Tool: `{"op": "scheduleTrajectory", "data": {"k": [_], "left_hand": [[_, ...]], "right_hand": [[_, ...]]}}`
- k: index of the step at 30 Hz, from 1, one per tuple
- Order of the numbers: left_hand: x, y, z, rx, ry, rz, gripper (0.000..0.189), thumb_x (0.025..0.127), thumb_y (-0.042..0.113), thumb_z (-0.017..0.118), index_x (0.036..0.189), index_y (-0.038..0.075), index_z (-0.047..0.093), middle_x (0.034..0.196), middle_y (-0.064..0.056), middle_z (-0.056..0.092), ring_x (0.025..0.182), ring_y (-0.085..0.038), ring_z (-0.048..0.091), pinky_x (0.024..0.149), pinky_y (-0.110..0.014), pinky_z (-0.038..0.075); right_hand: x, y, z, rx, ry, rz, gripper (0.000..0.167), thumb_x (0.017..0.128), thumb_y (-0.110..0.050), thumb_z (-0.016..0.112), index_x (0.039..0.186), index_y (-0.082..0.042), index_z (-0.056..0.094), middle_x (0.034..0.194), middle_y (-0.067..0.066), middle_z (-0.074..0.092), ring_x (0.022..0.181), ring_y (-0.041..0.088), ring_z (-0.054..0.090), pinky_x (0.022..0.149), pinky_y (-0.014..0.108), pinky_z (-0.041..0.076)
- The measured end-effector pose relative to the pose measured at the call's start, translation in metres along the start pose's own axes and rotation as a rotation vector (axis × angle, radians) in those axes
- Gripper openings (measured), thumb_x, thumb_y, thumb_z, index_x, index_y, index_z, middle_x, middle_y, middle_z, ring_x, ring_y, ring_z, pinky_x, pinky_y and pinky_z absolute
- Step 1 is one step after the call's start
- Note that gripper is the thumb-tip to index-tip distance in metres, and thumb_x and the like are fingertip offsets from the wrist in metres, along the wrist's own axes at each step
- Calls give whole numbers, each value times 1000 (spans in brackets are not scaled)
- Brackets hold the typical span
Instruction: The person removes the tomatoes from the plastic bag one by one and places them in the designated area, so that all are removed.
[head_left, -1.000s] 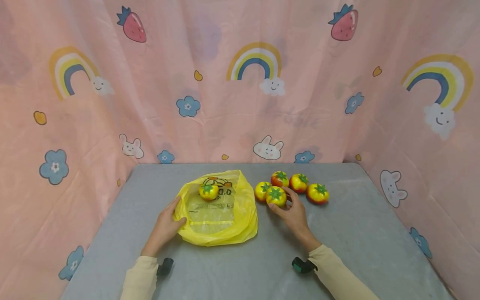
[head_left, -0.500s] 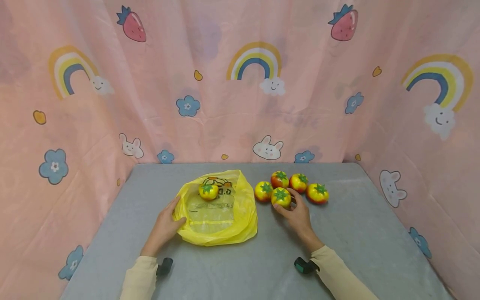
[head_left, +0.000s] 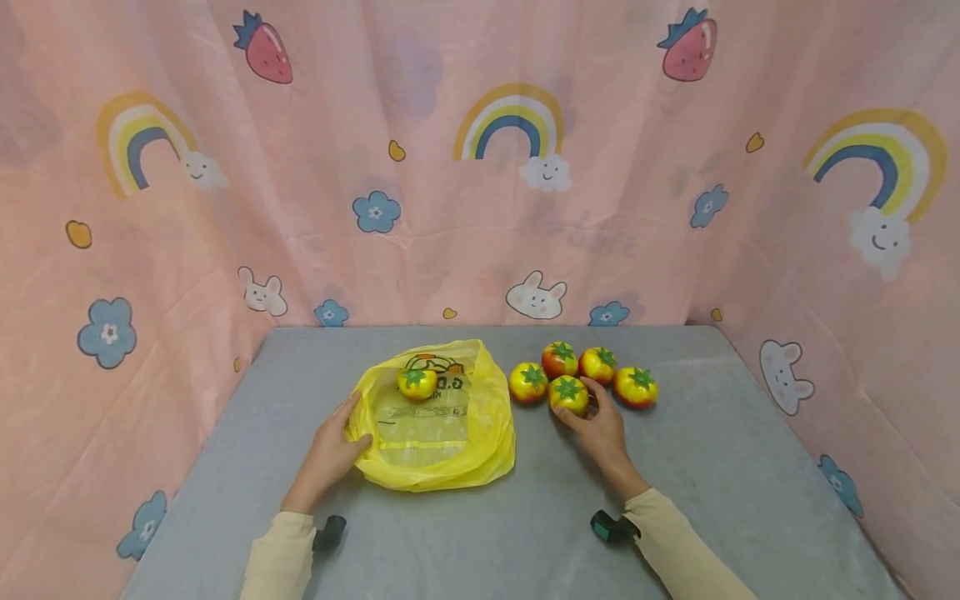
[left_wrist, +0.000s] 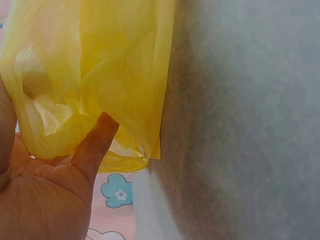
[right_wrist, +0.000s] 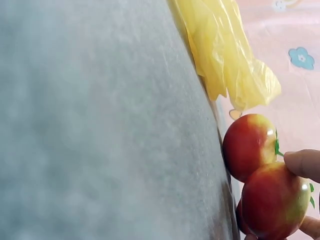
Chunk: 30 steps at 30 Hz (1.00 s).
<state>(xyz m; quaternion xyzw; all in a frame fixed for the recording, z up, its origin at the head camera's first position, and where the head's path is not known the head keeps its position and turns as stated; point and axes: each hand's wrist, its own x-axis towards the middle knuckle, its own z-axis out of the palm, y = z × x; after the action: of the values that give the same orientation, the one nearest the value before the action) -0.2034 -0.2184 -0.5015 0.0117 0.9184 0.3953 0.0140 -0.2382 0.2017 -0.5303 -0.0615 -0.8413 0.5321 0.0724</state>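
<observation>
A yellow plastic bag (head_left: 487, 437) lies spread with its mouth open, printed on the inside. Within it sits one yellow-red tomato (head_left: 417, 384) with a green leafy top. My left hand (head_left: 330, 448) holds the bag's left rim; in the left wrist view the thumb (left_wrist: 95, 147) lies against the yellow plastic. Right of the bag, my right hand (head_left: 603, 432) grips a tomato (head_left: 568, 396) between thumb and fingers. In the right wrist view that tomato (right_wrist: 274, 200) overlaps another tomato (right_wrist: 250, 147) behind it; whether they touch I cannot tell.
Close around the right hand stand more tomatoes: one at the left (head_left: 528, 383), two behind (head_left: 559, 360) and one at the right (head_left: 635, 387). Everything rests on a grey table (head_left: 465, 550). A pink patterned curtain (head_left: 480, 242) encloses the back and sides.
The right hand has shifted a little to the right with its tomato, opening a gap from the leftmost loose tomato. My left hand and the bag have stayed put.
</observation>
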Motion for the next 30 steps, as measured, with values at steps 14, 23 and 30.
{"op": "scheduleTrajectory", "data": {"k": [14, 23, 30], "left_hand": [[-2, 0, 0, -9, 6, 10, 76, 89, 12, 62, 155, 3, 25, 159, -24, 27, 148, -41, 24, 122, -53, 23], [-2, 0, -1, -10, 8, 8, 76, 89, 12, 62, 155, 4, 25, 159, -23, 27, 148, -41, 25, 122, -53, 23], [-3, 0, -2, -1, 10, 5, 76, 90, 12, 62, 155, 4, 25, 159, -23, 28, 147, -42, 25, 121, -54, 24]], "right_hand": [[6, 1, 0, -53, -41, 23, 74, 85, -25, 75, 147, -8, 39, 146, 20, 38, 133, 36, 42, 111, 52, 41], [5, -7, -6, -62, -15, -12, 72, 86, -21, 74, 146, -6, 39, 147, 18, 42, 136, 35, 42, 114, 51, 38], [-1, -28, -11, -19, 21, -95, 65, 88, -19, 72, 144, -7, 42, 147, 16, 43, 135, 33, 42, 117, 49, 35]]}}
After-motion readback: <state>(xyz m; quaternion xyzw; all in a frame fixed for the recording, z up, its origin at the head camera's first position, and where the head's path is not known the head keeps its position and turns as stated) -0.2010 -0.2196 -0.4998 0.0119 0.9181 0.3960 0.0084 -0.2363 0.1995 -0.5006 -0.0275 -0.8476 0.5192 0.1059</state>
